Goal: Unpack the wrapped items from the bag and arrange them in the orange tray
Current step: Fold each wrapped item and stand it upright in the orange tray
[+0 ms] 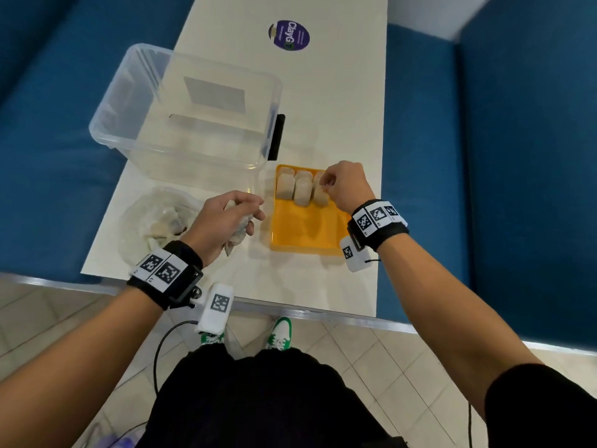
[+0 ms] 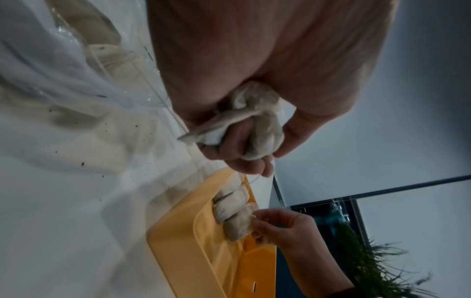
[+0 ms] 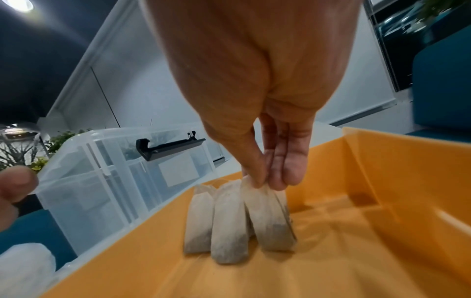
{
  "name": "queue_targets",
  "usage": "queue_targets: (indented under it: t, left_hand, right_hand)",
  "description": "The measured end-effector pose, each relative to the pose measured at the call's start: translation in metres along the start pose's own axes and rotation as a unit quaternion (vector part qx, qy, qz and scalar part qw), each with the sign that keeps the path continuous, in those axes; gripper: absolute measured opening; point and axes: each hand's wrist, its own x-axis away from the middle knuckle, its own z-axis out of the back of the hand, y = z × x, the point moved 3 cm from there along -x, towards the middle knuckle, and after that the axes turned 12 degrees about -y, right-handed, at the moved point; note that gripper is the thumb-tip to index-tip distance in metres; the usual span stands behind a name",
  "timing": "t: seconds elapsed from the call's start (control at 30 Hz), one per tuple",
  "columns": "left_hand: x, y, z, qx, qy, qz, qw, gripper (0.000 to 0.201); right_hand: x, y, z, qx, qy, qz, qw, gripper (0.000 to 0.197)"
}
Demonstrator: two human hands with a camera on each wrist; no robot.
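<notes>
The orange tray (image 1: pixel 303 231) lies on the white table, with several beige wrapped items (image 1: pixel 302 190) standing side by side at its far end. My right hand (image 1: pixel 324 184) pinches the top of the rightmost wrapped item (image 3: pixel 270 215) with thumb and fingertips (image 3: pixel 260 179). To the left of the tray, my left hand (image 1: pixel 248 218) grips a crumpled bunch of wrapped items (image 2: pixel 262 125) just above the table. The clear plastic bag (image 1: pixel 151 221) lies at the left, behind that hand, with more wrapped items inside.
A large clear storage box (image 1: pixel 193 124) with a black latch (image 1: pixel 278 137) stands just beyond the bag and tray. A purple round sticker (image 1: pixel 289 35) is at the table's far end. Blue seating flanks both sides; the table's near edge (image 1: pixel 290 305) is close to my legs.
</notes>
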Motion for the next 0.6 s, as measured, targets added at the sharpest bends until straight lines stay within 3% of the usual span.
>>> queue_targets:
  t: [0.3,0.6]
  left_hand:
    - [-0.004,-0.01,-0.008,0.098,0.016,0.023,0.995,0.03]
    - [0.004,-0.002,0.004,0.02,-0.042,0.018,0.999,0.025]
  right_hand:
    - [-0.006,0.003,-0.001,-0.054,0.042,-0.013,0.998,0.017]
    - [0.002,0.003,0.004,-0.049,0.075,-0.037,0.995,0.018]
